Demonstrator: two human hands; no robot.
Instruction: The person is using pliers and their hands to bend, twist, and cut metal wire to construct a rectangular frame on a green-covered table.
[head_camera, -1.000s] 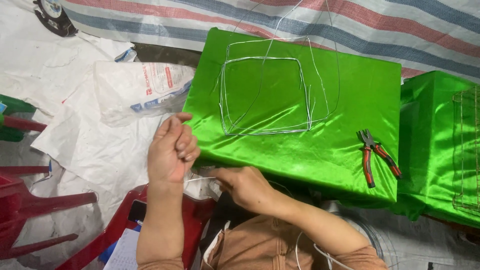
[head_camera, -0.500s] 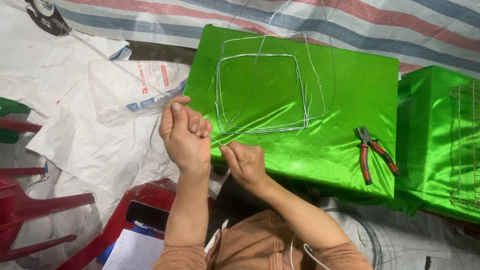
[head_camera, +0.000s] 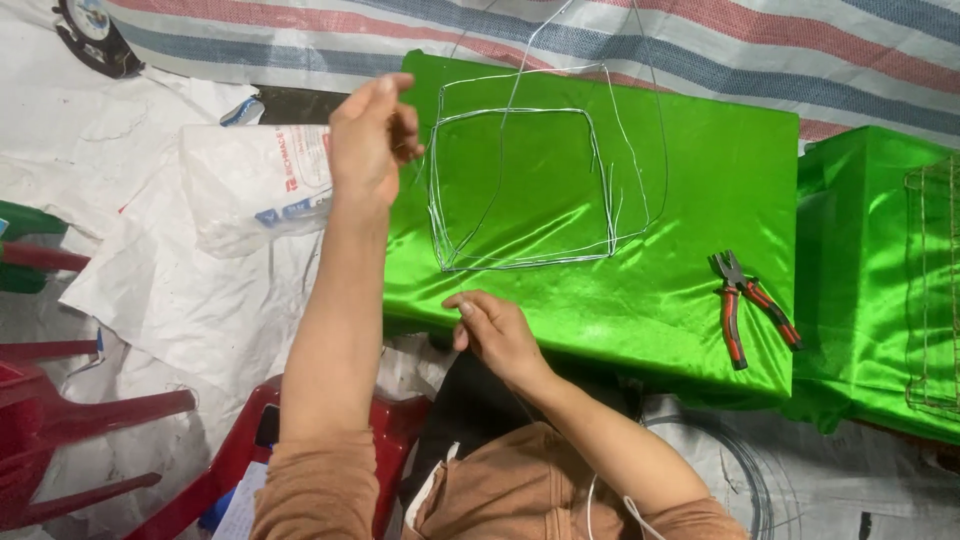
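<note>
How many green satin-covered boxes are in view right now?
2. One large green box lies centre, carrying the wire frame and pliers. A second green box sits at the right edge, partly cut off.

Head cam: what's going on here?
A person is working thin wire by hand over a box covered in shiny green cloth. The left hand is raised and pinches the wire near the corner of a squarish wire frame lying on the cloth. The right hand sits low at the box's near edge. Red-handled pliers lie untouched on the cloth to the right.
</note>
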